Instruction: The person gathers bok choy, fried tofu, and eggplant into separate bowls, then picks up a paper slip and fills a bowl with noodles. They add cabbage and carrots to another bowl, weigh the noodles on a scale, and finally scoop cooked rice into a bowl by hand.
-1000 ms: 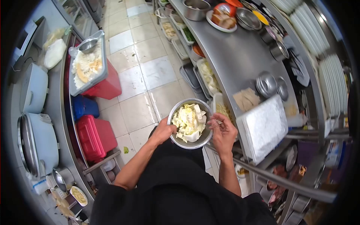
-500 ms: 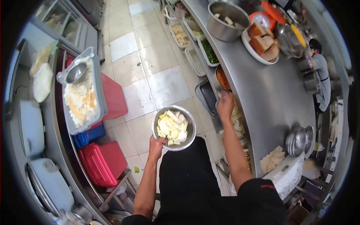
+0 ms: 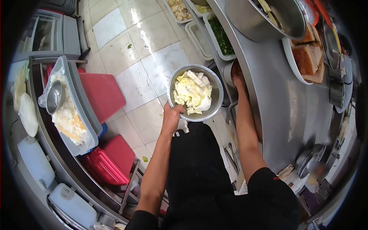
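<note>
My left hand (image 3: 172,117) grips the rim of a metal bowl (image 3: 217,90), thumb over the edge. Cut pieces of pale yellow and white cabbage (image 3: 193,93) lie in the bowl. My right hand (image 3: 239,79) reaches under the edge of the steel counter (image 3: 274,126), at a round metal container (image 3: 227,73). Its fingers are hidden by the container and the counter edge, so what they touch does not show. Beyond that container is a white tub of chopped green leaves (image 3: 221,38).
A large pot (image 3: 249,23) and a white dish of roast pork (image 3: 306,65) stand on the counter. At left, a tub of rice (image 3: 67,119) holds a metal scoop bowl (image 3: 56,97). Red bins (image 3: 100,90) stand below. A person (image 3: 347,80) is at far right.
My right hand has moved forward along the counter to the round container, its fingers passing out of sight. The bowl stays in my left hand, and the view has shifted forward.
</note>
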`<state>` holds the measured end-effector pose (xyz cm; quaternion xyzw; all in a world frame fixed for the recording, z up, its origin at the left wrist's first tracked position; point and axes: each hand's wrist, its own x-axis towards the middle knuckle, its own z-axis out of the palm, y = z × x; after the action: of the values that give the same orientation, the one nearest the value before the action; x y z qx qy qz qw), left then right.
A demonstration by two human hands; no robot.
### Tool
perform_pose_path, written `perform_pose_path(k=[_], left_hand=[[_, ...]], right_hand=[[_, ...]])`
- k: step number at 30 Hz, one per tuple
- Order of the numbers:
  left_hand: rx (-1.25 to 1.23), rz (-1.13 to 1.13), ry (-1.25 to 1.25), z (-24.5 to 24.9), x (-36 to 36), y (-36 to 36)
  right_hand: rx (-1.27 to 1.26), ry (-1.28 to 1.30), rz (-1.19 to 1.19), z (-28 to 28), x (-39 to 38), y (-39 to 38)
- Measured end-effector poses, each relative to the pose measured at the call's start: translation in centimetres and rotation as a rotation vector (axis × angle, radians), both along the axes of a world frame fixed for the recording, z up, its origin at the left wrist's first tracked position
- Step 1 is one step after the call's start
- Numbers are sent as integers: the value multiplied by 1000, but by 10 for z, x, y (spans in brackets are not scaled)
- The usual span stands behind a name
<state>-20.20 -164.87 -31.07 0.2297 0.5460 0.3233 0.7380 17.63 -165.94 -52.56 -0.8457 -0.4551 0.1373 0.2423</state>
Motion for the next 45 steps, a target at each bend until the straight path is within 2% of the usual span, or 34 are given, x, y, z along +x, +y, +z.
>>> perform_pose_path(k=[3,4,5,6,7,9,10,12,13,17,19,21,24,26,28,30,32,33,34,35,37,43,44,45], left_hand=[[-50,-76,-38,6,8,23],[-54,-82,-39,2,10,27],[-59,-77,-37,-3,14,32],[-65,-74,-34,-6,17,35],[-66,-96,-32,-8,18,39],[-86,-130,-61,-14,19,47],[-109,-147,-84,-18,18,51],[-128,-162,-87,-24,19,55],[-123,-158,-79,-27,20,59],[-107,-261,-22,-39,16,75],[-108,-307,-1,-41,14,80],[-127,-318,-26,-46,12,85],[-157,-380,-17,-42,6,96],[-133,-372,-5,-47,1,98],[-100,-360,7,-34,-5,103],[-46,-392,47,-4,-13,113],[-18,-414,44,9,-27,119],[30,-395,86,18,-34,121],[82,-371,129,35,-39,126],[-3,-343,88,54,-46,132],[44,-292,78,66,-59,142],[164,-328,87,112,-79,193],[185,-308,70,118,-77,203],[184,-342,82,128,-75,217]], right_hand=[[143,181,-32,13,-10,3],[140,180,-39,-3,-3,-3],[-158,-3,-48,-30,9,-17],[-459,-183,-59,-29,8,-20],[-462,-184,-75,-28,5,-23],[-6,134,-201,-25,-7,-28],[-5,130,-219,-20,-6,-30],[-168,-264,-181,-12,-7,-42],[-177,-267,-197,1,-11,-47],[95,-138,-374,87,-35,-62],[160,-112,-428,86,-32,-77],[584,688,-514,72,-14,-92],[588,581,-624,130,-92,-58],[587,1320,-763,205,-143,-18],[455,1348,-645,242,-200,10],[200,1081,-392,263,-240,39],[74,696,-233,276,-271,60],[47,560,-102,290,-277,67],[76,552,-77,306,-283,76],[97,460,4,322,-289,83],[111,269,180,351,-293,93],[89,222,245,432,-292,138],[216,155,277,436,-290,147],[210,159,254,447,-289,158]])
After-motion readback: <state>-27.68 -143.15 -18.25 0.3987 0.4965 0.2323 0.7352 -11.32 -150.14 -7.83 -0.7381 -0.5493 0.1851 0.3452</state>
